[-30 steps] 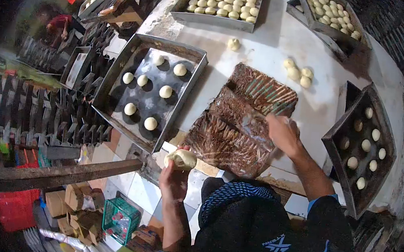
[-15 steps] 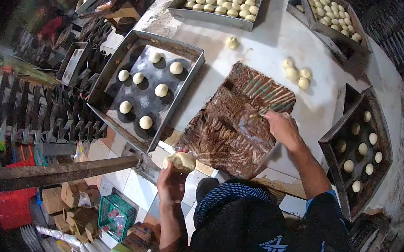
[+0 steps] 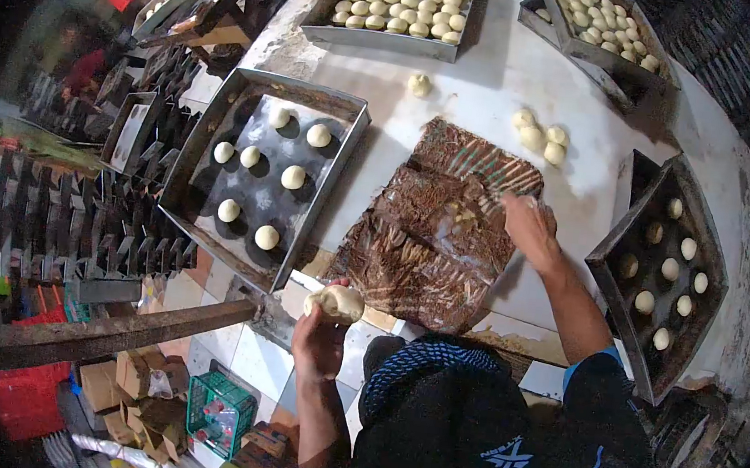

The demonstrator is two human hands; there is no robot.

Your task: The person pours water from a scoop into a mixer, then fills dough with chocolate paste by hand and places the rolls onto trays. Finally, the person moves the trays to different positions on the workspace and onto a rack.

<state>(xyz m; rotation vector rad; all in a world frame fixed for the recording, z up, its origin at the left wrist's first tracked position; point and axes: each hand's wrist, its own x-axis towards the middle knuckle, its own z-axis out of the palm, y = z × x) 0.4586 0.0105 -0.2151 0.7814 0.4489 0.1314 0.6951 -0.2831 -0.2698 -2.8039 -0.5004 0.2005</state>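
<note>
My left hand (image 3: 318, 342) holds a lump of pale dough (image 3: 337, 303) near the table's front edge. A flat brown mass (image 3: 435, 231) with a ridged, streaked surface lies on the pale tabletop in front of me. At its right edge is my right hand (image 3: 531, 230), fingers bent over the mass; whether anything is between them is hidden. Beyond it, several dough balls (image 3: 531, 138) sit together, and a single dough ball (image 3: 420, 85) lies farther left.
A metal tray (image 3: 361, 127) with several spaced dough balls is at left, another tray (image 3: 594, 257) at right. A full tray (image 3: 386, 41) and stacked trays (image 3: 586, 51) stand at the back. A green crate (image 3: 219, 410) and cardboard boxes (image 3: 134, 373) are lower left.
The view has shifted slightly. My right hand has moved a little over the right edge of the brown mass. My left hand still holds the dough lump.
</note>
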